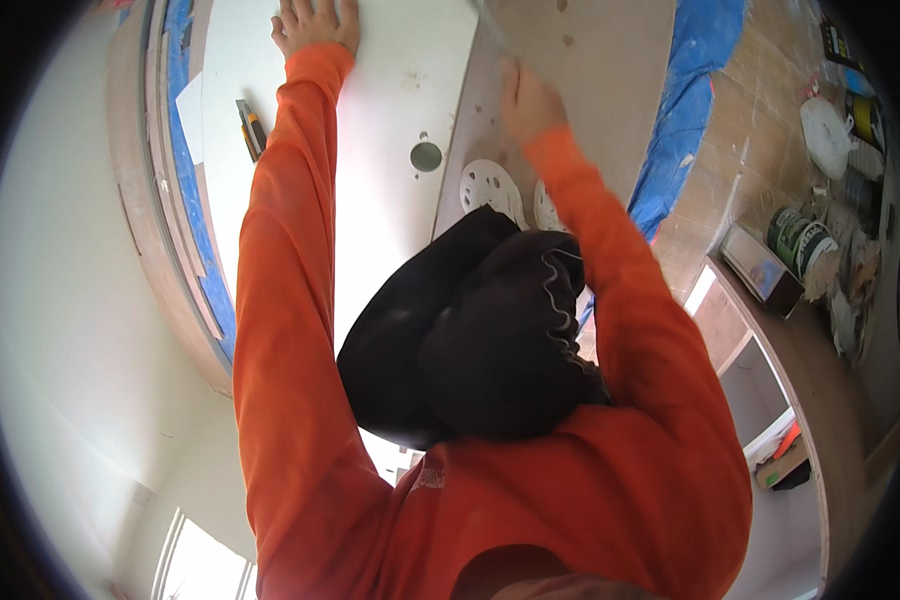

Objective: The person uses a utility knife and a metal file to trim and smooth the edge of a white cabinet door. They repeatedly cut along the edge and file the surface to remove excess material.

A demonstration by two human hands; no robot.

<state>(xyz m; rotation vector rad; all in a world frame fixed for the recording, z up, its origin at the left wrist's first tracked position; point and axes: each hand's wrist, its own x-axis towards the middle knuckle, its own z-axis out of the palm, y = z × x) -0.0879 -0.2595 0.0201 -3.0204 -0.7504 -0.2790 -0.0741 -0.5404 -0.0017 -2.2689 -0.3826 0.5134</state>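
My left hand [315,25] rests with fingers spread on a large white board [390,60], near the top of the view. My right hand [532,100] is closed and smeared by motion, beyond the board's right edge. A thin, pale, blurred shape [495,28] runs up and left from its fingers; its kind cannot be made out. On the board's left side, beside my left sleeve, lies a black and yellow utility knife [251,130]. A round grey-green spot [426,156] shows on the board nearer my knees; whether it is a hole or a disc is unclear.
My white perforated clogs [490,188] stand on a brownish sheet [590,60] right of the board. Blue plastic sheeting [685,110] borders it, then tiled floor [745,130]. A paint can [800,240], bags and an open wooden shelf unit [760,370] stand at right. A pale wall [60,250] rises at left.
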